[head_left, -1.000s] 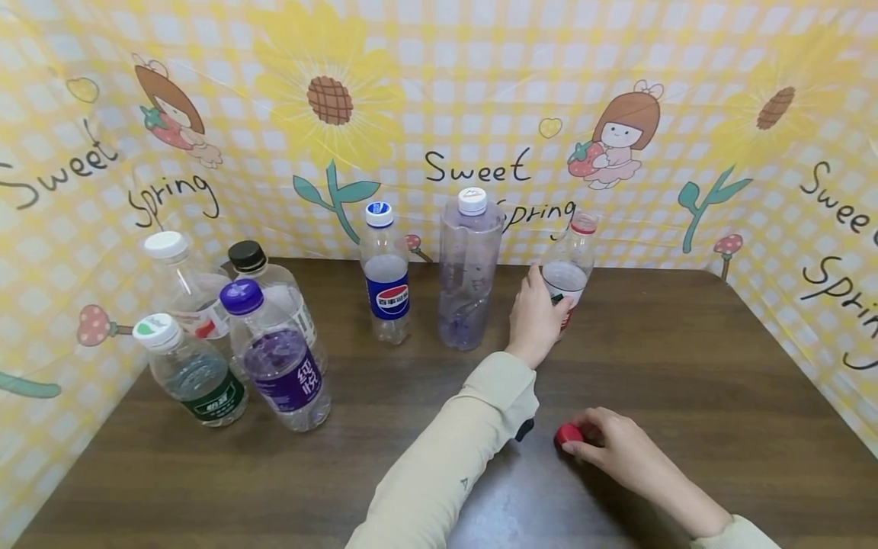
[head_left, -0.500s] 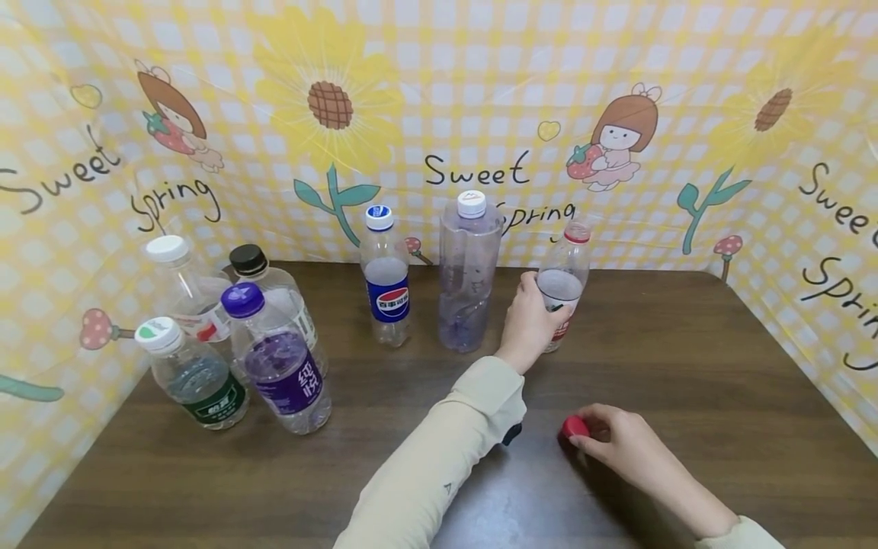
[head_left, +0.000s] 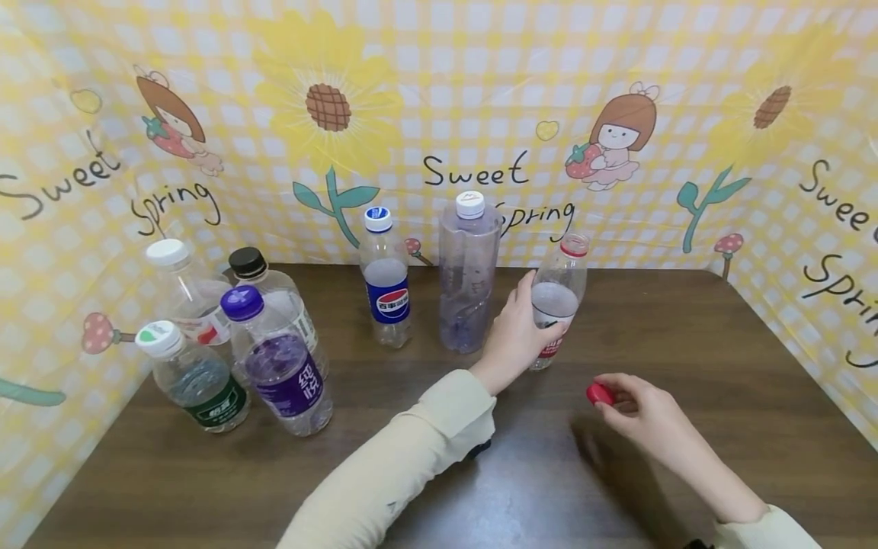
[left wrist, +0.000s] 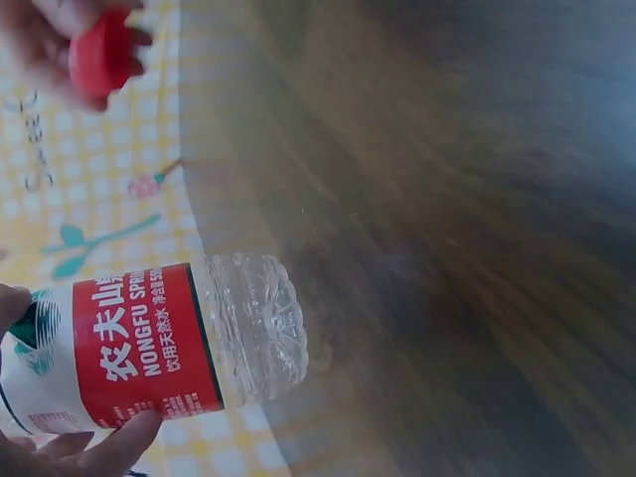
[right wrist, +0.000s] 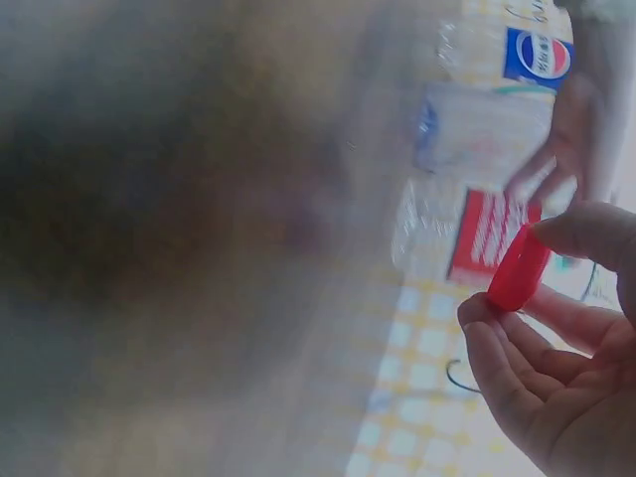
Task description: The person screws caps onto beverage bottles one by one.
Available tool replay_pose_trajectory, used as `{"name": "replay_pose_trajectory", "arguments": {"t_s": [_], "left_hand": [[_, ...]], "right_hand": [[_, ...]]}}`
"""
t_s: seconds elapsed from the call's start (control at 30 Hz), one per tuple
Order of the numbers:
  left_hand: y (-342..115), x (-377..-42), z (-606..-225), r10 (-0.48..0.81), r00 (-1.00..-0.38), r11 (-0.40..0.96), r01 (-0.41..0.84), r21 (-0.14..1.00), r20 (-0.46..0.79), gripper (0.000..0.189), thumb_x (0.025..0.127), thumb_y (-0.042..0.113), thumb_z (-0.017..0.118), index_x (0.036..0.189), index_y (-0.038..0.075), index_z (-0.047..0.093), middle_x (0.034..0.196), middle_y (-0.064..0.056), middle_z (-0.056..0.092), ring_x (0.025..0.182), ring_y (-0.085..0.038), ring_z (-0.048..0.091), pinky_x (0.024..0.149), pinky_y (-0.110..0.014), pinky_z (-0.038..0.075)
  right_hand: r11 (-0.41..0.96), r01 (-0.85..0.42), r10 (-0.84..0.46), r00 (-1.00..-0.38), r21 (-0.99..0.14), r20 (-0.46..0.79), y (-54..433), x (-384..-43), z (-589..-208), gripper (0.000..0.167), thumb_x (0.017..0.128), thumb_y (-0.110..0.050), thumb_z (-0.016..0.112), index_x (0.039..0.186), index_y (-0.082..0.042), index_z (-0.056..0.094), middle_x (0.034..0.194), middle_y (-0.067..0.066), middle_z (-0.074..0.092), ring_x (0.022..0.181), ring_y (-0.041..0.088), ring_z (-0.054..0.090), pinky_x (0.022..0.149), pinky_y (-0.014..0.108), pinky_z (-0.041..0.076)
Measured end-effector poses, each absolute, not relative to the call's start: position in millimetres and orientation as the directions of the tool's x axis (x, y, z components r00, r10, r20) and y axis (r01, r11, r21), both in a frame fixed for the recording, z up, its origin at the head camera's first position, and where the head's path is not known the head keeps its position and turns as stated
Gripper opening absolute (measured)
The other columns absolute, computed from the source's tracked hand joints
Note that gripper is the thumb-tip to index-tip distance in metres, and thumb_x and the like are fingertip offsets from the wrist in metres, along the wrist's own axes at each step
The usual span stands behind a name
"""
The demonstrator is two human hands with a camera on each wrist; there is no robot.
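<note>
My left hand (head_left: 513, 335) grips a clear plastic water bottle (head_left: 557, 293) around its middle. Its mouth is uncapped, with a red ring at the neck; the red and white label shows in the left wrist view on the bottle (left wrist: 149, 343). Between thumb and fingers, my right hand (head_left: 648, 412) pinches a red bottle cap (head_left: 600, 393), held above the table to the right of and nearer than the bottle. In the right wrist view the cap (right wrist: 521, 270) is seen edge-on at the fingertips.
A tall purplish bottle (head_left: 469, 274) and a Pepsi bottle (head_left: 386, 282) stand left of my left hand. Farther left, several capped bottles cluster, among them a purple-labelled bottle (head_left: 281, 366) and a green-labelled bottle (head_left: 202, 381). A patterned cloth (head_left: 453, 91) rises behind the brown table (head_left: 411, 503).
My left hand has brought the uncapped bottle nearer and slightly left. My right hand has lifted the red cap and moved it right and toward the back.
</note>
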State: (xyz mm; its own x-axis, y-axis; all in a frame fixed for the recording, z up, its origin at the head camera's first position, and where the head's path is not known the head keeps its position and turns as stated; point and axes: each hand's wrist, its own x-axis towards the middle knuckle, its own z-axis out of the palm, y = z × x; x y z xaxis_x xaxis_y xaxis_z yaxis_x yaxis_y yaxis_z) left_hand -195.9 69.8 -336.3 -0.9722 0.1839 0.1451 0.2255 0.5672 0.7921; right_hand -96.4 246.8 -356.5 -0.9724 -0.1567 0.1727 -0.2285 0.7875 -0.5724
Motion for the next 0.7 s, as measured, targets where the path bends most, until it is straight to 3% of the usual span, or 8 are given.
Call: {"name": "replay_pose_trajectory", "arguments": {"t_s": [0.2, 0.43, 0.7], "left_hand": [[48, -172, -332, 0.250, -0.952, 0.555, 0.292, 0.779, 0.179, 0.082, 0.082, 0.038, 0.073, 0.147, 0.016, 0.028, 0.134, -0.010, 0.052, 0.113, -0.025, 0.060, 0.091, -0.042, 0.053], [18, -135, -336, 0.293, -0.932, 0.536, 0.346, 0.770, 0.215, 0.082, 0.081, 0.037, 0.074, 0.145, 0.011, 0.030, 0.131, -0.011, 0.052, 0.112, -0.024, 0.059, 0.092, -0.041, 0.052], [-6, -108, -338, 0.317, -0.926, 0.536, 0.352, 0.768, 0.203, 0.086, 0.080, 0.036, 0.077, 0.147, 0.013, 0.027, 0.131, -0.009, 0.050, 0.113, -0.024, 0.059, 0.094, -0.042, 0.052]], "right_hand": [[0.809, -0.181, -0.111, -0.981, -0.560, 0.158, 254, -103, -338, 0.029, 0.086, -0.011, 0.068, 0.113, 0.000, 0.063, 0.103, 0.015, 0.070, 0.082, 0.021, 0.070, 0.067, 0.025, 0.055], [0.807, -0.175, -0.099, -0.982, -0.564, 0.163, 252, -112, -311, 0.036, 0.089, -0.013, 0.064, 0.122, 0.001, 0.058, 0.113, 0.021, 0.066, 0.090, 0.029, 0.069, 0.072, 0.035, 0.056], [0.797, -0.221, -0.107, -0.968, -0.561, 0.229, 238, -118, -281, 0.034, 0.091, -0.017, 0.061, 0.122, -0.004, 0.059, 0.114, 0.016, 0.066, 0.092, 0.028, 0.069, 0.069, 0.020, 0.052]]}}
